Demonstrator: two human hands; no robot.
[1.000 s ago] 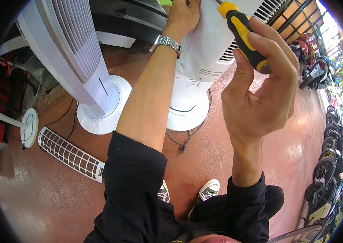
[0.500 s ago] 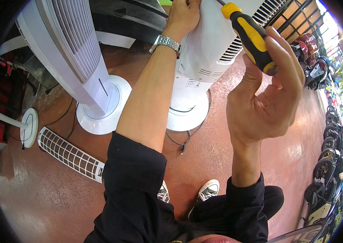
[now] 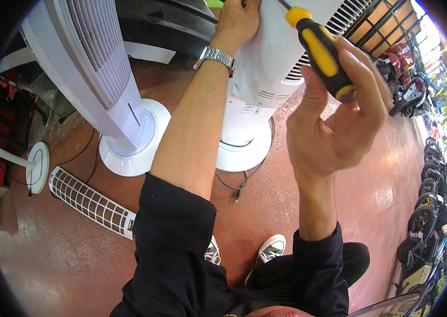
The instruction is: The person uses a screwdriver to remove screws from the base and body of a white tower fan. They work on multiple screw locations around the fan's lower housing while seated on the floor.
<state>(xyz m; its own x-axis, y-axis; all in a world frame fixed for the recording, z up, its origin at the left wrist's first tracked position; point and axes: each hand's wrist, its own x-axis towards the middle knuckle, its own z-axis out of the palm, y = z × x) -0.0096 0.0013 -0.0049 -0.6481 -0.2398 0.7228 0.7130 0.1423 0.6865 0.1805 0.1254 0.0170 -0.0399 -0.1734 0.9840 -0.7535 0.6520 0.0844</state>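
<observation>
My right hand (image 3: 334,127) holds a screwdriver by the butt end of its black and yellow handle (image 3: 325,59), thumb on one side and fingers on the other. Its thin metal shaft slants up and left over the white housing of a tower-shaped air cooler (image 3: 266,58) and leaves the picture at the top. Against the left edge of that housing, my left hand (image 3: 238,24) is closed, its fingertips cut off by the upper rim; what they grip is hidden. A silver watch (image 3: 216,57) circles my left wrist.
A second white tower unit (image 3: 112,79) stands on a round base at the left. On the reddish floor lies a long white grille (image 3: 91,201). A power cord with a plug (image 3: 237,195) trails below the near unit. Motorcycles (image 3: 424,211) line the right side.
My right hand and the screwdriver have shifted slightly left, and the handle is a little lower. My left hand stays almost where it was.
</observation>
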